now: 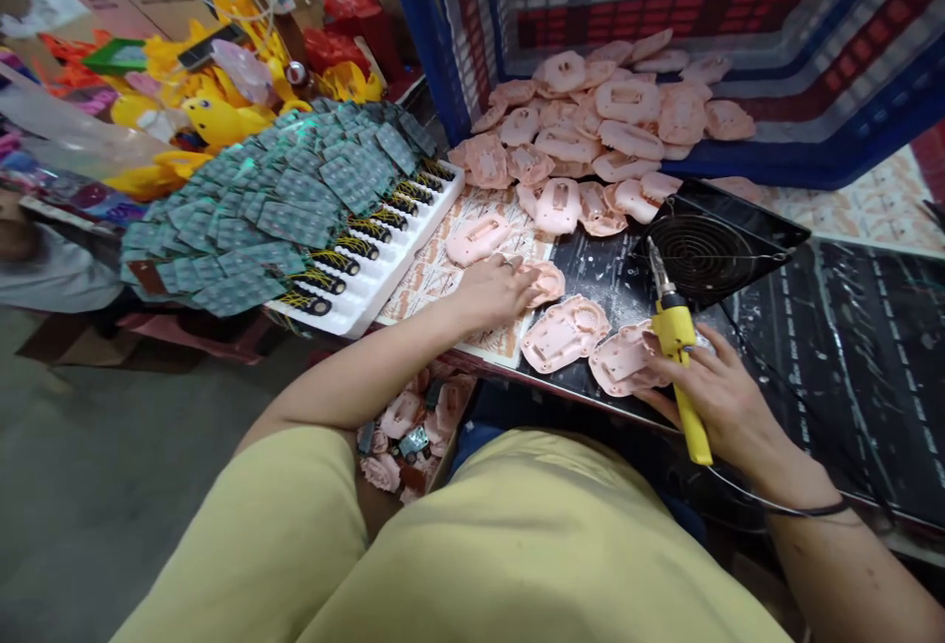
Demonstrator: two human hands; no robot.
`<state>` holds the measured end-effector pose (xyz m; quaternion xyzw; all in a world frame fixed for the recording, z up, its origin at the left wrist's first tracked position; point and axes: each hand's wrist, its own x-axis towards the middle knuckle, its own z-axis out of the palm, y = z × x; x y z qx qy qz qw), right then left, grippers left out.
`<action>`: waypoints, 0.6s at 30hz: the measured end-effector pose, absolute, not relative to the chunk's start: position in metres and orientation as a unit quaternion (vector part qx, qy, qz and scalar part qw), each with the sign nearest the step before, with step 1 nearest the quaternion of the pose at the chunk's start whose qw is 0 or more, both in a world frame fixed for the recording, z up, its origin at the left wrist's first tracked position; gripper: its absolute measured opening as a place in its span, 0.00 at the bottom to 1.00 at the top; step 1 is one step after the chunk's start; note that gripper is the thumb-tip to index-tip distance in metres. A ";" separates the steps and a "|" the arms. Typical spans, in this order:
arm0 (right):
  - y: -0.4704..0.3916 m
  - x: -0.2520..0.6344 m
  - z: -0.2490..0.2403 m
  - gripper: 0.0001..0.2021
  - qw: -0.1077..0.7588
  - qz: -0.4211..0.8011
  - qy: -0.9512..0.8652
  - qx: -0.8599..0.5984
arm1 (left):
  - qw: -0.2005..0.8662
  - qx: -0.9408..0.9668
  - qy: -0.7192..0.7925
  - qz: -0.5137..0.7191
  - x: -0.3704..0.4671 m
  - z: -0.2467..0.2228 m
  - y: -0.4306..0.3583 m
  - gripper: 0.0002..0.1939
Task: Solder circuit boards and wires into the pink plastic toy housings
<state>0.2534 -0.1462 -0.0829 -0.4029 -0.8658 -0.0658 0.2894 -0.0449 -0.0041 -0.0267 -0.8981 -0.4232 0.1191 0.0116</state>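
My left hand [493,293] reaches over the bench, its fingers curled on the edge of a pink plastic shell [548,281]. Part of that shell is hidden under the fingers. A yellow soldering iron [675,333] is held in my right hand [727,397], its metal tip pointing up and away from me. Below the iron, my right fingertips are at the side of another pink shell [622,359], lying hollow side up at the bench edge. Between the hands lies a similar shell [565,333]. One more shell [478,238] sits just beyond my left hand.
A black fan [698,244] stands behind the iron's tip. Pink shells [583,121] are heaped in and before a blue crate [435,52]. At left, green circuit boards [258,200] with wired parts cover a white foam tray [354,313]. A box of pink parts [403,417] is below the bench.
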 end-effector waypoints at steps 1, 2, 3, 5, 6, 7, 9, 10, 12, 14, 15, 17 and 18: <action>-0.145 0.253 -0.084 0.14 0.290 -0.058 -0.868 -0.399 | 0.020 -0.896 -0.429 0.118 -0.040 -0.024 -0.006 0.26; -0.145 0.253 -0.085 0.13 0.292 -0.051 -0.870 -0.394 | 0.026 -0.894 -0.433 0.111 -0.037 -0.021 -0.005 0.26; -0.146 0.253 -0.086 0.13 0.296 -0.046 -0.871 -0.390 | 0.033 -0.892 -0.440 0.100 -0.038 -0.019 -0.002 0.27; -0.147 0.251 -0.086 0.13 0.307 -0.043 -0.869 -0.385 | 0.049 -0.878 -0.471 0.066 -0.046 -0.017 0.015 0.28; -0.147 0.250 -0.085 0.13 0.312 -0.046 -0.868 -0.383 | 0.052 -0.867 -0.493 0.053 -0.053 -0.017 0.028 0.30; -0.148 0.248 -0.085 0.14 0.317 -0.051 -0.867 -0.381 | 0.046 -0.854 -0.515 0.048 -0.062 -0.019 0.042 0.34; -0.147 0.246 -0.086 0.14 0.329 -0.069 -0.862 -0.380 | -0.006 -0.835 -0.545 0.080 -0.078 -0.024 0.071 0.42; -0.146 0.245 -0.087 0.15 0.334 -0.077 -0.858 -0.382 | -0.038 -0.824 -0.556 0.098 -0.085 -0.026 0.085 0.44; -0.144 0.244 -0.089 0.15 0.343 -0.083 -0.851 -0.390 | -0.092 -0.811 -0.571 0.089 -0.094 -0.029 0.107 0.45; -0.144 0.244 -0.092 0.16 0.348 -0.080 -0.845 -0.398 | -0.138 -0.808 -0.572 -0.015 -0.095 -0.031 0.120 0.47; -0.144 0.245 -0.093 0.16 0.350 -0.076 -0.843 -0.401 | -0.161 -0.806 -0.563 -0.087 -0.093 -0.032 0.124 0.48; -0.144 0.246 -0.094 0.17 0.354 -0.071 -0.841 -0.404 | -0.182 -0.801 -0.528 -0.215 -0.086 -0.036 0.127 0.48; -0.145 0.246 -0.094 0.17 0.353 -0.071 -0.841 -0.405 | -0.167 -0.808 -0.510 -0.242 -0.083 -0.040 0.126 0.48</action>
